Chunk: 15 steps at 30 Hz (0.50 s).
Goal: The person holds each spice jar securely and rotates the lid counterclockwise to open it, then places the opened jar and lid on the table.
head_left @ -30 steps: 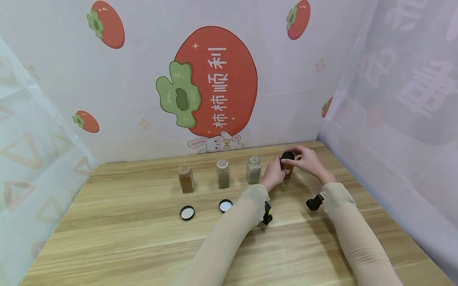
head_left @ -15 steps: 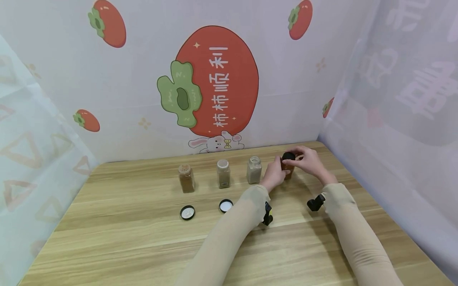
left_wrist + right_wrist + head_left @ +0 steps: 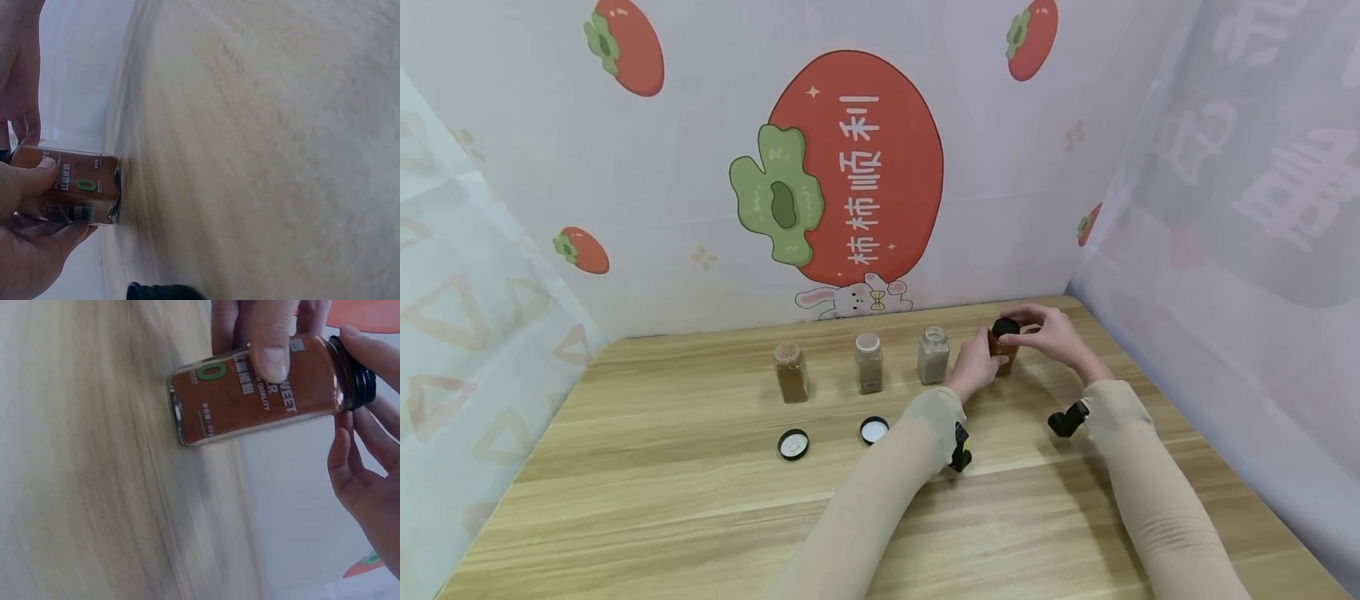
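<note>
At the back right of the table, my left hand point(image 3: 976, 364) grips the body of a square glass spice jar point(image 3: 306, 394) of red-brown powder, thumb on its labelled side. The jar stands upright, with its base at the tabletop. My right hand point(image 3: 1054, 337) pinches the black screw lid point(image 3: 362, 386) on top of it, thumb and fingers around the rim. In the left wrist view the jar's label point(image 3: 86, 185) shows a green mark and a barcode; the lid is mostly hidden there by the hands.
Left of my hands stand three lidless jars: an open-necked one with grey powder point(image 3: 933, 360), one with a pale top point(image 3: 869, 368), and one with an orange-brown shaker top point(image 3: 792, 377). Two black lids point(image 3: 793, 445) lie upturned before them. Printed cloth point(image 3: 700, 167) walls the table.
My right hand has shifted slightly to the right and turned a little, its fingers still on the lid. My left hand keeps its grip on the jar.
</note>
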{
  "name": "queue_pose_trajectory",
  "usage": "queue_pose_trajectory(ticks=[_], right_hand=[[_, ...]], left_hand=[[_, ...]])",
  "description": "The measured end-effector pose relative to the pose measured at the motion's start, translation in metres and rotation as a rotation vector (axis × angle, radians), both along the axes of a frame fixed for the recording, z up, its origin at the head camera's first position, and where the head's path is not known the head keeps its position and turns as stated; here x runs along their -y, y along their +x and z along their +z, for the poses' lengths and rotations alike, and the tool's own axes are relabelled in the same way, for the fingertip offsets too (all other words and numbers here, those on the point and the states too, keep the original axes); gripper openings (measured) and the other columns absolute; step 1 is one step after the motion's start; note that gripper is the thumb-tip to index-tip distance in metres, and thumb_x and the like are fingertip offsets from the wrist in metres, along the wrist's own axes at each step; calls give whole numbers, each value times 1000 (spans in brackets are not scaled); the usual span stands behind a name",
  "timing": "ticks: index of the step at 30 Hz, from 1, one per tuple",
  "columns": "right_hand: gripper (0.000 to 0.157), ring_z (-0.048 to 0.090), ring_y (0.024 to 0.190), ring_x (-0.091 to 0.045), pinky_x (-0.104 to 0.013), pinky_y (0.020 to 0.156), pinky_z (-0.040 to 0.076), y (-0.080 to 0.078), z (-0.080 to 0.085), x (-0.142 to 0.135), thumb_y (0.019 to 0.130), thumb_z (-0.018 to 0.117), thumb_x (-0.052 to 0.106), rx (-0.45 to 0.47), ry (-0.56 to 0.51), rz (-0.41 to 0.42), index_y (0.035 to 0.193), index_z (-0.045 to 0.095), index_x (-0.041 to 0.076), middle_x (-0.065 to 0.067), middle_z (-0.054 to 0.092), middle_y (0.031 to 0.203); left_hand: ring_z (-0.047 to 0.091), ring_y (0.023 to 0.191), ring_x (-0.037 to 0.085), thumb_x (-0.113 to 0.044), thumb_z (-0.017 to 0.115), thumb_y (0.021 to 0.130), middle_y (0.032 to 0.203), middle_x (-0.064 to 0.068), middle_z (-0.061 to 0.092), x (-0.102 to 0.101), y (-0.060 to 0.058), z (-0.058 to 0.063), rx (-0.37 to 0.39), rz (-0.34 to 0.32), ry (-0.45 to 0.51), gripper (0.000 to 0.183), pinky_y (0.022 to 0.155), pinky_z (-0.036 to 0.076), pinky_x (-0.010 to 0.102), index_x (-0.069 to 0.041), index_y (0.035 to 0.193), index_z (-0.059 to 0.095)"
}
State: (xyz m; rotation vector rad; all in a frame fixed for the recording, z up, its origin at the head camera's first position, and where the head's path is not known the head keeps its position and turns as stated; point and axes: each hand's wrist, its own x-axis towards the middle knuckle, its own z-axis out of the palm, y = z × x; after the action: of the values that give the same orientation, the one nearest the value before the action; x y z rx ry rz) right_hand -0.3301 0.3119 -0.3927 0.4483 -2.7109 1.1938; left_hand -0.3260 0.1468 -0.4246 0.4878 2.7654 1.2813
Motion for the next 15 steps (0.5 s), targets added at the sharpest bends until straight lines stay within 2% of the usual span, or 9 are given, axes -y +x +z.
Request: queue_pose_trajectory(ticks=[3,7,11,13,15], right_hand=[[51,58,109,-30,-22,81,50,0,3,-3,84,73,29,63,-31,48,127,58,8,-16,62,121],[51,53,118,-33,-19,83,47,-1,5,-6,87,70,24,130,-68,98,132,54,6,-18,57,129],[49,51,121,-32,-20,87,46,-3,6,-8,89,67,21,147,-63,126,133,53,5,-18,56,130],[48,52,119,-26,-20,88,45,-3,7,-8,90,65,20,144,-53,142,133,52,4,-18,56,130],[47,52,119,-23,-25,92,44,-2,7,-8,91,64,20,145,-58,157,133,52,3,-18,56,130]], left_hand=[[59,113,17,-22,64,91,124,9,61,-1,-1,0,4,4,3,37,93,49,29,-14,122,45],[59,113,16,-22,64,91,123,10,61,-1,-1,0,-1,3,8,37,93,49,29,-13,122,45],[60,111,17,-21,64,91,121,10,62,-1,-1,-1,-12,-4,10,36,91,50,29,-13,120,45],[60,111,18,-21,65,91,120,10,63,0,0,-1,-14,-4,10,36,90,50,29,-12,120,46],[60,112,18,-21,65,91,121,10,62,0,0,-1,-13,-4,14,37,91,50,29,-12,121,45]])
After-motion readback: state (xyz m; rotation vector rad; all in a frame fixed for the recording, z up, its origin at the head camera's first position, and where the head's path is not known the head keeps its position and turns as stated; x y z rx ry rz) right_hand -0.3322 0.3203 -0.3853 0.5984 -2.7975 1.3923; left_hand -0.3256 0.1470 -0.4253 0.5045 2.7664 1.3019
